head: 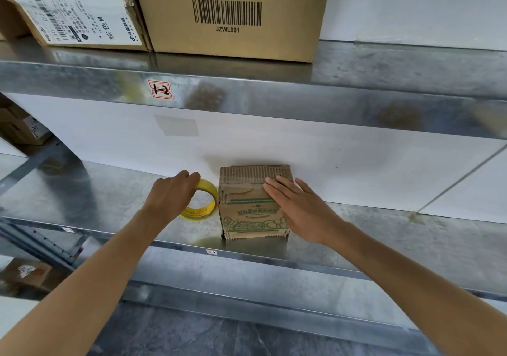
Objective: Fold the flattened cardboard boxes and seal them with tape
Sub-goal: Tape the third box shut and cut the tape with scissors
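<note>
Small cardboard box [251, 207]: folded, green print, torn top; R hand [299, 207] flat on it.

The left hand [171, 196] hides part of the tape [204, 210]. The right hand [299, 210] covers the box's [247, 213] right top edge. The top edge crops the carton [233, 12]. The tag's [211, 252] print is unreadably small.

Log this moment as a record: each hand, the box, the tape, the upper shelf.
left hand: grips the top of the yellow tape roll
right hand: flat, fingers straight, pressing the top of the small box
small box: folded up, on the metal shelf against the white wall
yellow tape roll: upright on edge, beside the box's left side
upper shelf: carton barcoded JZWL001, labelled carton left of it
</note>
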